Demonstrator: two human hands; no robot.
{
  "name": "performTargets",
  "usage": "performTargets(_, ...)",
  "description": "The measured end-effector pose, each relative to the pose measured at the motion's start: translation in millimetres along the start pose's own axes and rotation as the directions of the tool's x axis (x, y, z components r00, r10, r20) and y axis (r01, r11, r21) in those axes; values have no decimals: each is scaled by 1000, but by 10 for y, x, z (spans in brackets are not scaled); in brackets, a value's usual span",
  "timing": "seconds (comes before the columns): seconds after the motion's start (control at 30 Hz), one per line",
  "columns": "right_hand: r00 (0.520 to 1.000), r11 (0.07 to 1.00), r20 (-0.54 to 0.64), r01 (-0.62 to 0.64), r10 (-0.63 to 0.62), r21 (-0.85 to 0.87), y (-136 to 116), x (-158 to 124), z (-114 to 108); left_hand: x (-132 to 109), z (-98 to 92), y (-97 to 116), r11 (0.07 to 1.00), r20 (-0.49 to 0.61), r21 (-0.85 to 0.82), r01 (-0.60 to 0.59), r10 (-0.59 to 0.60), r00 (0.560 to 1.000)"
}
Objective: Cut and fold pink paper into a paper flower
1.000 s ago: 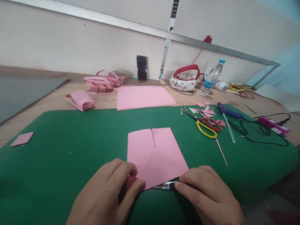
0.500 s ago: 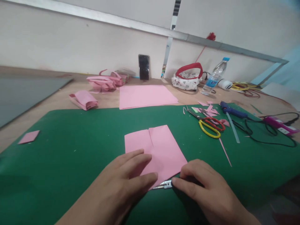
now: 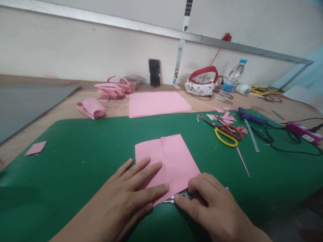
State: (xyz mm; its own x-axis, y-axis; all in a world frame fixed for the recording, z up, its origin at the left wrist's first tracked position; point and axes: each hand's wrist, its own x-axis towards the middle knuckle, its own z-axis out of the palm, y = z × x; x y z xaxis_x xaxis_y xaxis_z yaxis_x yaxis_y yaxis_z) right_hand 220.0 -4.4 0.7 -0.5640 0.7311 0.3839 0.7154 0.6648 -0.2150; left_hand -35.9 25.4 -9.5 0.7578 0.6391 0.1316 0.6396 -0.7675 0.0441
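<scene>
A folded pink paper (image 3: 176,158) lies on the green mat, with a seam running down its middle from the top edge. My left hand (image 3: 136,188) rests flat on its lower left part, fingers spread. At the paper's lower right edge, my right hand (image 3: 212,201) is closed around a slim silver metal tool (image 3: 172,198). The tool's thin end lies by the paper's bottom edge, partly under it; much of its body is hidden by my fingers, and its far tip shows beyond my knuckles.
Scissors (image 3: 226,137) with red and yellow handles lie among pink scraps, near a blue glue gun (image 3: 252,116). Pink sheets (image 3: 158,103) and folded pink pieces (image 3: 92,108) lie behind the green mat (image 3: 101,137). A water bottle (image 3: 230,82) and a phone (image 3: 154,72) stand farther back.
My right hand has slid left with the silver tool along the paper's bottom edge. My left fingers have spread and flattened on the paper.
</scene>
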Motion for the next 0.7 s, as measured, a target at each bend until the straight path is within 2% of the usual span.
performTargets(0.1, 989, 986, 72, -133, 126, 102, 5, 22, -37, 6, -13, -1, 1000, 4, -23, 8, -8, 1000)
performTargets(0.27, 914, 906, 256, -369, 314, 208, 21, 23, -126, 49, -80, 14, 997, 31, -75, 30, -28, 999)
performTargets(0.4, 897, 879, 245, -421, 368, 222, 9, 37, -117, 88, -128, 38, 995, 41, -91, 46, -43, 998)
performTargets(0.47, 930, 912, 190, -352, 315, 212, -11, 61, -83, 108, -139, 43, 995, 44, -84, 55, -52, 998)
performTargets(0.57, 996, 990, 67, -70, 62, 122, -45, 101, -22, 118, -141, 36, 997, 50, -57, 45, -42, 998)
performTargets(0.63, 997, 997, 43, 61, -64, 51, -61, 123, 12, 108, -139, 28, 998, 53, -46, 35, -32, 998)
performTargets(0.7, 993, 996, 77, 84, -86, 29, -69, 138, 31, 96, -139, 23, 998, 50, -44, 39, -37, 998)
